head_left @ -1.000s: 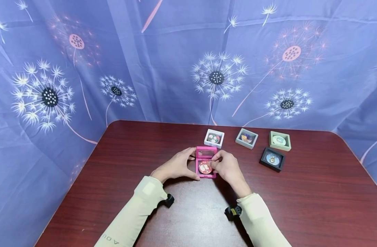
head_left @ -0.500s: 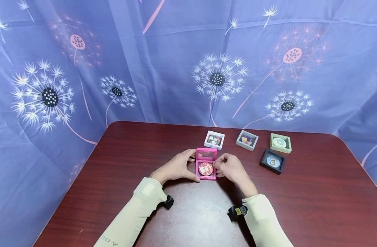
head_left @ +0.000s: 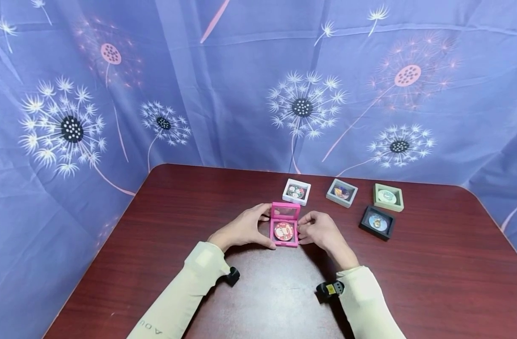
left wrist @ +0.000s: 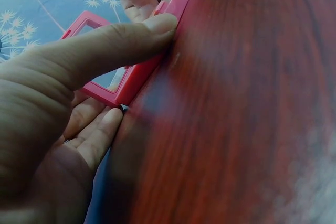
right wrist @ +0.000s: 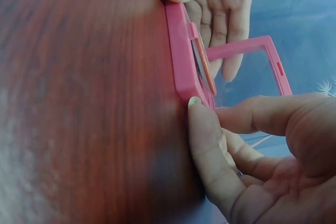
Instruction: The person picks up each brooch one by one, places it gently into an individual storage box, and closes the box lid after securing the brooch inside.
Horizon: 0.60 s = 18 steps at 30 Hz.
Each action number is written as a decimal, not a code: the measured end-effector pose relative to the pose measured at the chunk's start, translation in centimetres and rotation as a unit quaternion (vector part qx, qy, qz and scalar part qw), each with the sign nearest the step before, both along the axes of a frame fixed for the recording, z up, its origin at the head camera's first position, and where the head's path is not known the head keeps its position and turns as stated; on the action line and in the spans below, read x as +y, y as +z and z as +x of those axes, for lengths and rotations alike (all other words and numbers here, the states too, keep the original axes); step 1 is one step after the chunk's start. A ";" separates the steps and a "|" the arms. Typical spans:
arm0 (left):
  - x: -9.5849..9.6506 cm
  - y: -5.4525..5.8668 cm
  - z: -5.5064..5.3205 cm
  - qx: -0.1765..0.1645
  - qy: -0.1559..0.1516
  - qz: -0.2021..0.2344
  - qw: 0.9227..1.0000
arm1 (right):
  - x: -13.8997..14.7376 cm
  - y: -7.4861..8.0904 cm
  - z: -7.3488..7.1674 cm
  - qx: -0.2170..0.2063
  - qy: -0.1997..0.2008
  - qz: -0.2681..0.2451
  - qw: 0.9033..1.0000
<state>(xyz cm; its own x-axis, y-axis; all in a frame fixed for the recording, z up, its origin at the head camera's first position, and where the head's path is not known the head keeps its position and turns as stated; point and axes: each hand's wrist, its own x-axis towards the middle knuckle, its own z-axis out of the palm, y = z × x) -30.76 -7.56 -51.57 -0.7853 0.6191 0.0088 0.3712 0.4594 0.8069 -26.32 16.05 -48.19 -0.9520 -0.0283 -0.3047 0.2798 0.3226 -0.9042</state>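
Observation:
A small pink display case (head_left: 284,244) lies on the table with its framed, see-through lid (head_left: 286,210) raised at the back. In its base sits a round red badge (head_left: 283,231) with a white cartoon figure; the right wrist view shows the badge (right wrist: 205,66) tilted, one edge standing above the rim. My left hand (head_left: 243,229) holds the case from the left, thumb along the front and fingers behind. Curled fingers of my right hand (head_left: 322,233) grip the case's right side, fingertip and thumb at its corner in the right wrist view.
Behind the pink case stands a white case (head_left: 296,192) with a badge inside. Further right are a grey case (head_left: 342,192), a light green case (head_left: 388,197) and a black case (head_left: 377,222). A blue dandelion-print curtain (head_left: 233,94) hangs behind the table (head_left: 190,197).
My right hand has moved off the badge to the right and now sits at the case's side. The badge is left lying in the base. My left hand keeps its hold.

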 end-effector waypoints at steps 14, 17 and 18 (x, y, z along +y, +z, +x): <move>-0.1 0.0 0.1 -0.005 0.000 0.010 1.000 | 0.2 -0.2 0.0 -0.004 -0.003 -0.024 1.000; 0.0 0.1 0.1 -0.005 -0.001 0.013 1.000 | 0.2 -0.2 -0.1 -0.004 -0.003 -0.029 1.000; 0.0 0.1 0.1 -0.004 -0.001 0.014 1.000 | 0.3 -0.2 -0.1 -0.003 -0.003 -0.030 1.000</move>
<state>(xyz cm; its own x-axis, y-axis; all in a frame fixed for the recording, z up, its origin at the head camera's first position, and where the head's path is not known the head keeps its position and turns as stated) -30.67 -7.58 -51.50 -0.7837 0.6208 0.0207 0.3666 0.4353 0.8222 -26.38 16.31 -48.36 -0.9502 -0.0406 -0.3090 0.2877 0.2667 -0.9198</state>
